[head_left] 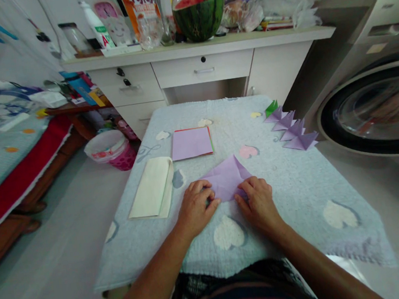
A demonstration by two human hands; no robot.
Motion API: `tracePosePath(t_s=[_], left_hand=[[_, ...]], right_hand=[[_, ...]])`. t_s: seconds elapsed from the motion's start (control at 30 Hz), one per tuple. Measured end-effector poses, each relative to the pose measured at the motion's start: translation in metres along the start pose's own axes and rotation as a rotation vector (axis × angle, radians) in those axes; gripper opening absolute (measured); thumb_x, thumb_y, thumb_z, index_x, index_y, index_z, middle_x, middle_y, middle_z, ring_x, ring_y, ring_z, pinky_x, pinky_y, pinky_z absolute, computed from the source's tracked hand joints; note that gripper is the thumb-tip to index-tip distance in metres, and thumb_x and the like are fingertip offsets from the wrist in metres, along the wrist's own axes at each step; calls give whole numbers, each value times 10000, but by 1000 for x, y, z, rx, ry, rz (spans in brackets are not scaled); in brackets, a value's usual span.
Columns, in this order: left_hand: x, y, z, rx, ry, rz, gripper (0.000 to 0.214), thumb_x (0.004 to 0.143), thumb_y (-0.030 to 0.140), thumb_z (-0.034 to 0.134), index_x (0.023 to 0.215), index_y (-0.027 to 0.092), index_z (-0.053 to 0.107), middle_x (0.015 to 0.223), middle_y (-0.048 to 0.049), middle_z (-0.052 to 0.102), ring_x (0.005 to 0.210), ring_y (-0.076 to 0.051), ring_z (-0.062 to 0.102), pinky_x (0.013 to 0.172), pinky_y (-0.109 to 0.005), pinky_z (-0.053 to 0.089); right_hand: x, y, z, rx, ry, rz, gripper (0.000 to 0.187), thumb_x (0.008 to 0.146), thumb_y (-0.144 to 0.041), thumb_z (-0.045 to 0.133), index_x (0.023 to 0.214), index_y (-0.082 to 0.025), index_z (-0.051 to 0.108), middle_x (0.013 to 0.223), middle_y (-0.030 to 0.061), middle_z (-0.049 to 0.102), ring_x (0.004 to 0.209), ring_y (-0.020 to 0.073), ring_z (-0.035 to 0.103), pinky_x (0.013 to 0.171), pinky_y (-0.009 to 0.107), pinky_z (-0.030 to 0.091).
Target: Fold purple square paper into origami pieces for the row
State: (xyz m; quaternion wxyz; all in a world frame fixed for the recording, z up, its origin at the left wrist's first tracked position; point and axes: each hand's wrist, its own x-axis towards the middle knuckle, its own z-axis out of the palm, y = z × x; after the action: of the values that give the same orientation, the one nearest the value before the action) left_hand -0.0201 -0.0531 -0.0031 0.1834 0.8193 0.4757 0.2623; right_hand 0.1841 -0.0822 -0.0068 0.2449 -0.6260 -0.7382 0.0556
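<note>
A folded purple paper (227, 177) lies on the cloth-covered table (297, 186) in front of me, its point facing away. My left hand (195, 206) presses on its left lower corner with curled fingers. My right hand (259, 199) presses on the right lower corner, fingers bent down onto the paper. Both hands hold the paper flat against the table.
A stack of square coloured papers (191, 143) lies further back, a cream folded sheet (153, 187) at the left. Several folded purple pieces (293, 131) and a green one (271, 108) sit at the right edge. A desk (204, 67) stands behind, a washing machine (375, 110) right, a bin (110, 150) left.
</note>
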Motion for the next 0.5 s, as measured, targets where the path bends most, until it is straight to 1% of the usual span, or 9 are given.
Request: tracePosePath(t_s=[0.1,0.27,0.4,0.5], left_hand=[[1,1,1,6,22,-22,112,844,247,633,753,203,586,1041,-51,583,1044,-231,539,921,-412,445],[3,4,2,29,41,-51,121,826,212,642,724,197,579,1013,-51,569,1029,-236,529,915,-415,441],[3,6,2,63,40,-63,142,807,209,663,709,195,561,1008,-48,560,1016,-237,517,915,-417,433],[2,7,3,75,43,-69,143,816,217,655,709,198,563,1012,-46,559,1015,-236,515,913,-417,432]], right_hand=[[2,1,3,-58,21,16,86,870,-267,560,879,-203,617,927,91,577,873,262,480,743,403,391],[5,4,8,-50,82,33,71,850,-274,589,877,-209,599,918,86,579,850,257,488,717,390,391],[6,3,8,-66,51,74,82,833,-261,612,892,-205,600,928,87,578,857,265,488,725,397,389],[7,0,6,-83,29,96,54,845,-257,604,866,-207,597,926,87,573,857,263,485,721,392,384]])
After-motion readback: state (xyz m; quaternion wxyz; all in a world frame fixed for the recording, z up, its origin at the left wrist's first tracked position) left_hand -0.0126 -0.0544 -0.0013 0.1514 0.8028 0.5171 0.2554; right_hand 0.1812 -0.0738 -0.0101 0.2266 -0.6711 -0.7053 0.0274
